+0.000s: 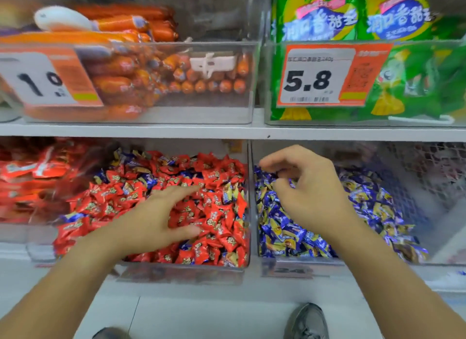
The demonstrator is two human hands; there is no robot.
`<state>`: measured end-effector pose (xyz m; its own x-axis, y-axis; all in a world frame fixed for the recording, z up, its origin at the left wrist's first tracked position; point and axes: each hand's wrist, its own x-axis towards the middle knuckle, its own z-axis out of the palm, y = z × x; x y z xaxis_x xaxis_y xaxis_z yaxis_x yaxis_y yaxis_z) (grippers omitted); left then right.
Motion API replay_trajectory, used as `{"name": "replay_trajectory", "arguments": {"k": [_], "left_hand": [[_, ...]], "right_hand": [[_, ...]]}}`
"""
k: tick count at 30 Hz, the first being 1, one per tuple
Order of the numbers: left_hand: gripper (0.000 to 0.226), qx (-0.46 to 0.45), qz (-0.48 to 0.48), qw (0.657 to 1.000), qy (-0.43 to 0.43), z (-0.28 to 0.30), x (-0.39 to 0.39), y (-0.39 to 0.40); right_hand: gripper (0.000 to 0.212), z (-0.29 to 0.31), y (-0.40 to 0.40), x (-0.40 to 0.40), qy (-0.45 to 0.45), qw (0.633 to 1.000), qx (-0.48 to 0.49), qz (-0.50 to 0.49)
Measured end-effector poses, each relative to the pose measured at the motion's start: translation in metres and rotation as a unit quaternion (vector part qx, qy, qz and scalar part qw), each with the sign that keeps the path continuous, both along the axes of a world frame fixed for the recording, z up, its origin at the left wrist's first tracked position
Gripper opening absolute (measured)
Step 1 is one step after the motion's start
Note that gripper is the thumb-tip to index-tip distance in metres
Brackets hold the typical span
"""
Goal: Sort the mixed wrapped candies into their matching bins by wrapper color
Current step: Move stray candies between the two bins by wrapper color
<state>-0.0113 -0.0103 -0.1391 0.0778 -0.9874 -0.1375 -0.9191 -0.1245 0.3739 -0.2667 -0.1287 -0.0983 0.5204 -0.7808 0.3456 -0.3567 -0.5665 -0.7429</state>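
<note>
Red candies (214, 212) under flat, spread left hand (156, 220); right hand (307, 184), fingers curled, grip indeterminate, over blue candies (365, 200); clear divider (253, 200) between.

Two candy bins are sitting side by side on the lower shelf (176, 285), the mixed bin (181, 269) on the left and the sorted bin (297, 261) to its right, walls touching. The left hand (161, 217) is lying in the mixed bin, the right hand (307, 184) is hanging over the sorted bin, and on the upper shelf (257, 131) a sausage bin (201, 111) is standing left of a bagged-snack bin (271, 86).
</note>
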Motion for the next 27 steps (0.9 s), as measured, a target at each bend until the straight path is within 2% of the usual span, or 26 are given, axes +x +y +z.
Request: {"name": "replay_trajectory", "arguments": {"k": [1,3,6,9,13,15,17,20,22,24,27], "left_hand": [[0.083,0.014,-0.01,1.0,-0.007,-0.007,0.003,0.001],[0.084,0.01,-0.04,0.998,-0.051,-0.022,0.013,0.001],[0.063,-0.03,-0.053,0.996,-0.062,-0.028,0.027,0.002],[0.042,-0.066,-0.037,0.995,-0.06,-0.022,0.04,0.003],[0.023,-0.118,0.017,0.991,-0.059,-0.015,0.071,0.007],[0.015,-0.126,0.04,0.99,-0.055,-0.013,0.081,0.01],[0.017,-0.152,0.048,0.984,-0.072,-0.009,0.082,0.014],[0.017,-0.215,0.021,0.975,-0.058,0.001,0.059,0.022],[0.01,-0.178,0.001,0.984,0.011,0.006,0.037,0.03],[0.015,-0.11,-0.001,0.992,0.058,0.006,0.023,0.037],[0.035,-0.035,0.017,0.999,0.033,0.0,0.025,0.043]], "right_hand": [[0.042,0.0,0.008,0.016,0.011,0.999,-0.011,0.041],[0.035,-0.002,0.023,0.046,0.058,0.991,-0.042,0.11],[0.027,-0.011,0.033,0.077,0.17,0.966,-0.076,0.177],[0.03,-0.021,0.035,0.092,0.274,0.934,-0.093,0.209],[0.033,-0.02,0.036,0.098,0.321,0.917,-0.098,0.216],[0.032,-0.016,0.035,0.097,0.339,0.905,-0.068,0.247],[0.041,-0.017,0.035,0.098,0.382,0.881,-0.032,0.278],[0.065,-0.029,0.035,0.108,0.44,0.845,-0.047,0.301],[0.07,-0.04,0.035,0.118,0.446,0.838,-0.046,0.312],[0.067,-0.048,0.036,0.129,0.442,0.834,-0.027,0.329],[0.055,-0.053,0.032,0.143,0.431,0.841,-0.013,0.328]]}}
